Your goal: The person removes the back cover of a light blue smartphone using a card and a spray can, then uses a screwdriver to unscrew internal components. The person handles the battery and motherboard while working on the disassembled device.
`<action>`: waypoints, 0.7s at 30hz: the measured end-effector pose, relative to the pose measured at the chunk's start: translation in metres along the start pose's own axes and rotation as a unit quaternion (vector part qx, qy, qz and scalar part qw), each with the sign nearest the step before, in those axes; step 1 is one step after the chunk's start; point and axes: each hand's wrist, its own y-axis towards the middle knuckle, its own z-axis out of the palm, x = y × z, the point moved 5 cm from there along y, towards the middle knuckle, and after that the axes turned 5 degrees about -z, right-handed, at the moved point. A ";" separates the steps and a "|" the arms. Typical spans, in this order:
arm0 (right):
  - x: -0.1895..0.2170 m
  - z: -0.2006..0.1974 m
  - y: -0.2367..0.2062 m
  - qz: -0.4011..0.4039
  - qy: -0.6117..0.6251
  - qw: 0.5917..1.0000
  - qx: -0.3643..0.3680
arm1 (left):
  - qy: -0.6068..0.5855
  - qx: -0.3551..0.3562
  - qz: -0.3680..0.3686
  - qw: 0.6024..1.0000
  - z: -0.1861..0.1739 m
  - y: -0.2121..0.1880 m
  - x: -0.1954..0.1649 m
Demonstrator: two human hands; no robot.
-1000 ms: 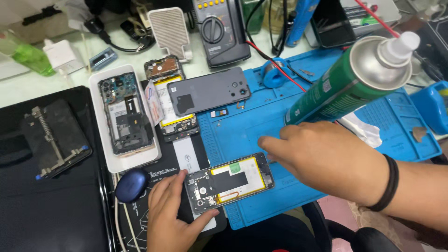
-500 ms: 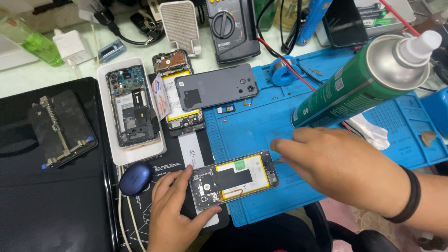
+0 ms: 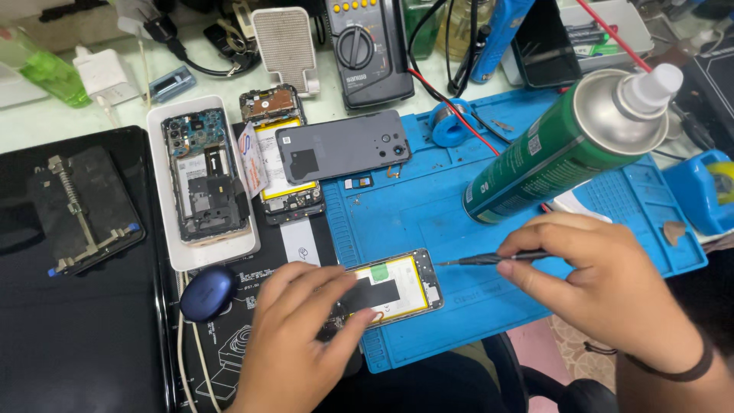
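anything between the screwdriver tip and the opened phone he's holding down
No. In the head view, only bare blue mat separates the screwdriver tip from the opened phone.
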 end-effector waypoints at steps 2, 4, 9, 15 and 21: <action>-0.005 0.013 -0.010 0.016 0.015 1.000 -0.022 | -0.016 0.054 0.017 0.998 0.013 0.014 -0.013; -0.012 0.020 -0.012 0.019 0.028 0.999 -0.030 | 0.000 0.097 0.047 0.994 0.028 0.028 -0.025; -0.016 0.021 -0.017 0.006 0.072 0.997 -0.016 | 0.077 0.133 0.133 0.979 0.049 0.045 -0.046; -0.023 0.005 -0.025 0.071 0.025 0.996 -0.046 | 0.082 0.156 0.130 0.976 0.057 0.051 -0.054; -0.021 -0.009 -0.032 0.059 0.000 0.995 -0.082 | 0.046 0.193 0.141 0.970 0.081 0.060 -0.074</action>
